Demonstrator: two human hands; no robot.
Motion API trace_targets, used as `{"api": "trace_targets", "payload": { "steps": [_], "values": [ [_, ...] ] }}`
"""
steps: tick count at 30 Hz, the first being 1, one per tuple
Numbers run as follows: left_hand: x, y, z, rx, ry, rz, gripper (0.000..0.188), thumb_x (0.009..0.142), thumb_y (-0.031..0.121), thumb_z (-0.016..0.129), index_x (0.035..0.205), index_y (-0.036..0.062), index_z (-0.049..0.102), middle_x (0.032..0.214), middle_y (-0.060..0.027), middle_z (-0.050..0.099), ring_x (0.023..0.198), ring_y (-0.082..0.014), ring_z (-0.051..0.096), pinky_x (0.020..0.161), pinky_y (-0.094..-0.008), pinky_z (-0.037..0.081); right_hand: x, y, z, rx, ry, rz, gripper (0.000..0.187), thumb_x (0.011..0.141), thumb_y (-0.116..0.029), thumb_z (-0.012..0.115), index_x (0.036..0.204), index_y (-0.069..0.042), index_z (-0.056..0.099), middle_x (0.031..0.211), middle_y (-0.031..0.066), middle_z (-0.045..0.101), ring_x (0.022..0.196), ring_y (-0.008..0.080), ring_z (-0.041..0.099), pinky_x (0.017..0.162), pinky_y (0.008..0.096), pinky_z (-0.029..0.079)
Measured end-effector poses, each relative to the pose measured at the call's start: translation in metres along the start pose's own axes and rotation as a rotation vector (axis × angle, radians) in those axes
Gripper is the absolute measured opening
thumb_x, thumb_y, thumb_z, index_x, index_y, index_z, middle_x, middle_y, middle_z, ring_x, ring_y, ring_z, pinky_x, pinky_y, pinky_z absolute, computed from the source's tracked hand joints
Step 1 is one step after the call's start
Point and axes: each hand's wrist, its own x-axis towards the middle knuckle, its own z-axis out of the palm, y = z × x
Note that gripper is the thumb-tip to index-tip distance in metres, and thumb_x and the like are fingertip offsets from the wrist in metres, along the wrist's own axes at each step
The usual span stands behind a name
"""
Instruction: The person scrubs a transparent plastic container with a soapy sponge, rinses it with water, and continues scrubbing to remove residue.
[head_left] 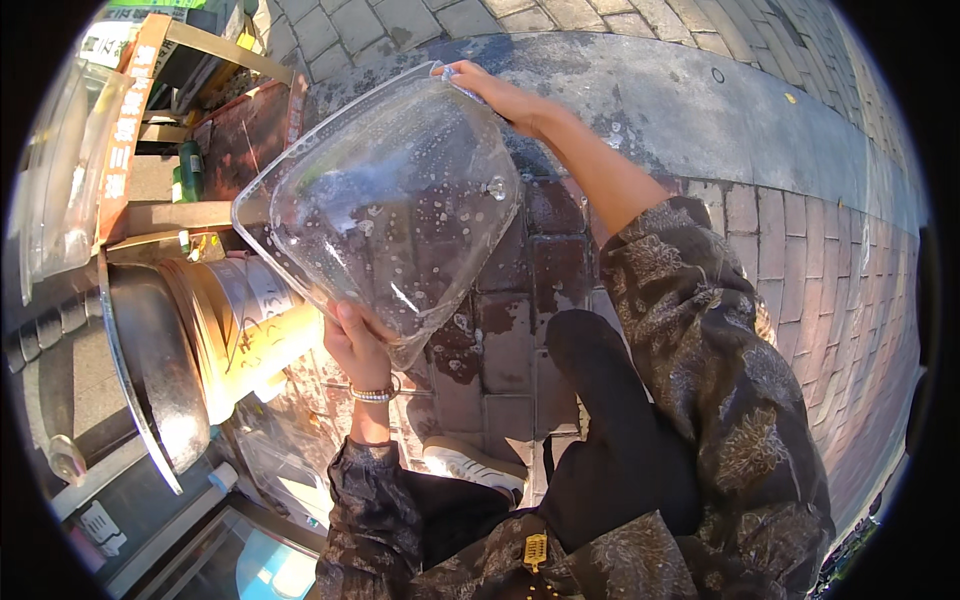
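Note:
A large see-through plastic bin (395,205) is tilted between my two hands, its surface wet with drops and soap-like spots. My right hand (490,92) grips its far corner at the rim, that arm stretched out ahead. At its near edge, my left hand (355,345) holds the rim, thumb over the plastic and the other fingers partly hidden. A bright glint (495,187) shows on the bin's right side. Below it, the brick paving (505,345) is patchy with water.
At left, an orange frame (135,125) stands beside stacked clear tubs (65,180). Nearer are a yellowish bucket (245,340) with dark writing and a dark rounded metal vessel (155,350). A green bottle (190,170) sits behind. My shoe (470,465) is on the bricks.

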Motion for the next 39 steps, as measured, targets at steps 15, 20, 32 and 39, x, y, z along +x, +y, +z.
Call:
{"api": "trace_targets", "payload": {
  "steps": [15, 20, 32, 39],
  "values": [
    [0.006, -0.002, -0.003, -0.014, -0.028, -0.028, 0.042, 0.107, 0.038, 0.039, 0.075, 0.0099, 0.043, 0.054, -0.0005, 0.046, 0.04, -0.0086, 0.043, 0.043, -0.0218, 0.03, -0.038, -0.004, 0.032, -0.498, 0.183, -0.555, 0.051, 0.103, -0.033, 0.04, 0.15, -0.011, 0.04, 0.157, 0.0134, 0.031, 0.146, 0.0287, 0.027, 0.118, 0.0401, 0.02],
    [0.017, 0.007, 0.004, -0.072, -0.023, -0.089, 0.041, 0.107, 0.038, 0.04, 0.076, 0.0097, 0.042, 0.054, -0.0012, 0.045, 0.039, -0.0099, 0.044, 0.042, -0.0226, 0.031, -0.027, -0.004, 0.029, -0.45, 0.199, -0.537, 0.051, 0.104, -0.034, 0.039, 0.15, -0.012, 0.04, 0.157, 0.0137, 0.032, 0.146, 0.031, 0.027, 0.119, 0.0419, 0.019],
    [0.018, -0.012, 0.002, -0.182, 0.054, -0.215, 0.042, 0.106, 0.041, 0.039, 0.078, 0.0106, 0.043, 0.054, -0.0011, 0.045, 0.036, -0.0107, 0.045, 0.039, -0.0227, 0.029, -0.133, 0.021, 0.131, -0.529, 0.456, -0.654, 0.051, 0.098, -0.022, 0.048, 0.147, -0.01, 0.041, 0.151, 0.0104, 0.035, 0.141, 0.0349, 0.031, 0.114, 0.0479, 0.026],
    [0.009, -0.007, 0.001, -0.13, 0.072, -0.172, 0.043, 0.107, 0.04, 0.038, 0.076, 0.0099, 0.042, 0.052, -0.002, 0.045, 0.037, -0.0109, 0.046, 0.039, -0.0217, 0.032, -0.059, -0.053, 0.134, -0.709, 0.312, -0.645, 0.04, 0.098, -0.024, 0.047, 0.132, -0.004, 0.055, 0.134, 0.0135, 0.055, 0.127, 0.0314, 0.05, 0.106, 0.0497, 0.036]
  ]
}}
